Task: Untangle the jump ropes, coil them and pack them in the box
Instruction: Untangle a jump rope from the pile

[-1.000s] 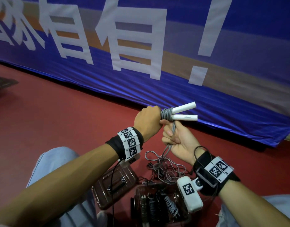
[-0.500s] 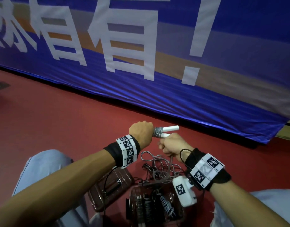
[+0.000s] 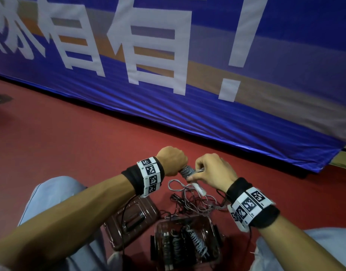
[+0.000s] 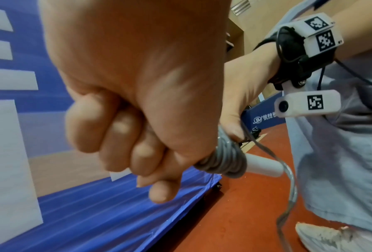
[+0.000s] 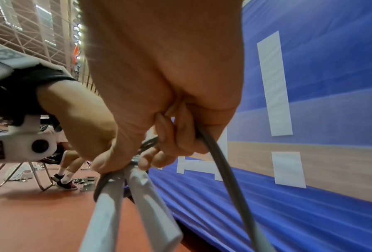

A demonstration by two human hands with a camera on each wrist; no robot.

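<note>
The left hand (image 3: 173, 160) is fisting tight around the wound end of a rope (image 3: 185, 171), its grey coils bulging out just past the curled fingers (image 4: 116, 136). The right hand (image 3: 213, 171) is now lying knuckles-up over the handles (image 3: 199, 189), where a second ago it was palm-up beneath them; both hands are sitting lower and nearer the body than before, and the white handles, then pointing right and level, are now angling down toward the floor. The right fingers (image 5: 176, 136) are pinching the rope's loose strand against the handles, the strand running out past the palm in the right wrist view.

Under the hands, a loose tangle (image 3: 191, 200) of thin ropes is lying on the red floor (image 3: 70, 143), touching the far rim of the clear box (image 3: 211, 222). Inside the box, several coiled ropes are lying side by side. The lid (image 3: 129, 225) is resting just left of it, partly under the left forearm.

The handles' grip ends are hidden inside the left fist, and the box's near edge is getting cut off. A blue banner (image 3: 187, 114) is standing behind.
</note>
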